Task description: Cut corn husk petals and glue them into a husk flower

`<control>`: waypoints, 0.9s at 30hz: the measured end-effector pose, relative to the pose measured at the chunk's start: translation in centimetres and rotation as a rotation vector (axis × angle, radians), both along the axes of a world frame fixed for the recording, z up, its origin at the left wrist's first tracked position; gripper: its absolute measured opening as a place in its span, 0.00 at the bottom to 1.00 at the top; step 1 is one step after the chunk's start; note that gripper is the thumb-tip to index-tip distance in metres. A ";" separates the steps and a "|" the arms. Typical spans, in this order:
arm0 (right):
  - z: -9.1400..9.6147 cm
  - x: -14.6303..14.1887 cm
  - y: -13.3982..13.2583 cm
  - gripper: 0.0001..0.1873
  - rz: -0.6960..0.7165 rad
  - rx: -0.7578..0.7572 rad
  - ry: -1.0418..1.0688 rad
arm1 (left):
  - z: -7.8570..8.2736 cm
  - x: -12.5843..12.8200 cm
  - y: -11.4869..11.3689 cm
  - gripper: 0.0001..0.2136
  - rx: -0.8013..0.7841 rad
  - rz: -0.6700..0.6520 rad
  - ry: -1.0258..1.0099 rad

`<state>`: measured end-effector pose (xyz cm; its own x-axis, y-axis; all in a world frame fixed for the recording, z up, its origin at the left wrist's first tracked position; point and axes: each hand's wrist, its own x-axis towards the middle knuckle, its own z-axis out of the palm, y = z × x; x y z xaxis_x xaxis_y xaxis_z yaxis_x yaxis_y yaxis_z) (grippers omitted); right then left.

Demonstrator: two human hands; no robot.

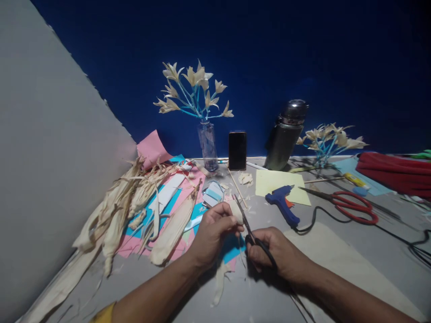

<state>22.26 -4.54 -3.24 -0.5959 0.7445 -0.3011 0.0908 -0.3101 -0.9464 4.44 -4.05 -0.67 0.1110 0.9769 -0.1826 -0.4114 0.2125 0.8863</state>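
Note:
Between the thumb and fingers of my left hand (217, 231) is a small cream piece of corn husk (236, 212). My right hand (278, 251) grips black-handled scissors (248, 220), whose blades point up and away beside the husk piece's right edge. Whether the blades touch the husk I cannot tell. Below my hands a narrow husk scrap (220, 285) lies on the table. Left of my left hand rests a broad husk strip (175, 231) on pink and blue paper (134, 244).
Dried husks (114, 224) are heaped at the left. Behind stand a glass vase of husk flowers (207, 143), a phone (237, 150) and a leaning flask (286, 134). To the right lie a blue glue gun (283, 204) with its cord and red-handled scissors (355, 207).

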 end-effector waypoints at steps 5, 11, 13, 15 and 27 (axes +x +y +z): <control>0.1 0.0 -0.2 0.30 -0.036 -0.026 -0.008 | 0.4 -0.2 0.0 0.07 0.018 -0.017 0.027; 0.5 0.0 -0.2 0.29 -0.033 -0.024 -0.043 | 0.7 -0.5 0.1 0.06 0.030 -0.037 0.054; 0.4 0.0 -0.3 0.27 -0.036 -0.036 -0.048 | 0.8 -0.7 0.1 0.05 0.024 -0.053 0.059; 0.1 0.1 -0.3 0.25 -0.047 -0.052 -0.040 | 1.0 -0.9 0.2 0.05 0.022 -0.066 0.069; 0.7 0.5 0.1 0.25 -0.097 -0.098 -0.087 | 1.2 -1.8 0.7 0.03 0.001 -0.114 0.080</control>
<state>22.75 -4.41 -2.57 -0.4912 0.7615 -0.4230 0.1367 -0.4122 -0.9008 2.66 -3.34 0.57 0.2064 0.9590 -0.1944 -0.3122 0.2529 0.9157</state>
